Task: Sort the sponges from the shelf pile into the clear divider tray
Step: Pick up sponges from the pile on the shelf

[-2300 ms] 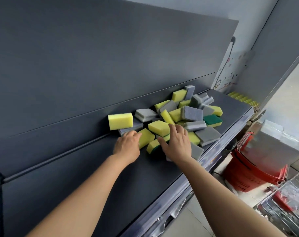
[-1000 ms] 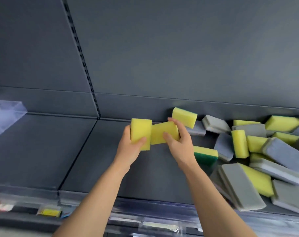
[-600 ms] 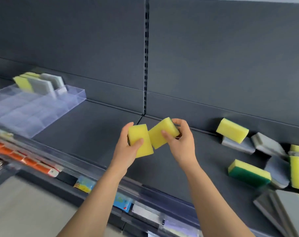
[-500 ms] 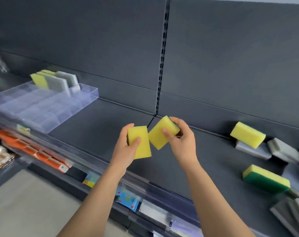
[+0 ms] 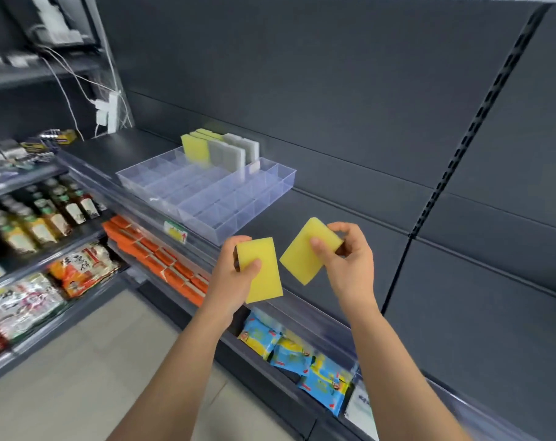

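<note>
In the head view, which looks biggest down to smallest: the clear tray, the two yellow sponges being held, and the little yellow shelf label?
1. clear tray, though farther away.
2. first sponge, in the left hand, and second sponge, in the right hand: look about alike, so no ranking.
3. yellow shelf label.

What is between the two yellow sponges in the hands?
Nothing. In the head view the left sponge and right sponge are apart, with only bare dark shelf showing between them.
</note>
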Tool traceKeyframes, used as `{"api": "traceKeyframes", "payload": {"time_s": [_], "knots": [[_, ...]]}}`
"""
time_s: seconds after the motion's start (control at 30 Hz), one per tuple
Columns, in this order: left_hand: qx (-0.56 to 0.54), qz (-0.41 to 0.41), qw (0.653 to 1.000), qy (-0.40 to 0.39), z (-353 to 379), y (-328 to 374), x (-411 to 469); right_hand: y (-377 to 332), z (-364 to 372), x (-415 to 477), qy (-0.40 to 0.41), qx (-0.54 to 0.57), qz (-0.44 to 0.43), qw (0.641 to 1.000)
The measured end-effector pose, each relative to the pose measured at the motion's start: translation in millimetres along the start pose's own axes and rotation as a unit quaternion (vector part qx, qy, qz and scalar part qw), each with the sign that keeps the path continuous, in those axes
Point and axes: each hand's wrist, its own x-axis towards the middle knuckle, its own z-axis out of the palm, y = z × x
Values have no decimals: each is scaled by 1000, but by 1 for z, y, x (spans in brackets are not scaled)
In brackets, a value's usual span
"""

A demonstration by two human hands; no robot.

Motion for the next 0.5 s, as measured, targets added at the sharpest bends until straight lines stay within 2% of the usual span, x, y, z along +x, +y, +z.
{"api": "traceKeyframes", "payload": {"time_s": [0.23,0.5], "knots": [[-13,-10,1000,25,-73,-4,32,-1,87,10,-39,-3,-2,999],[-13,-8,998,54,-122,-10,86,0,160,49,-75,-13,2,997]]}}
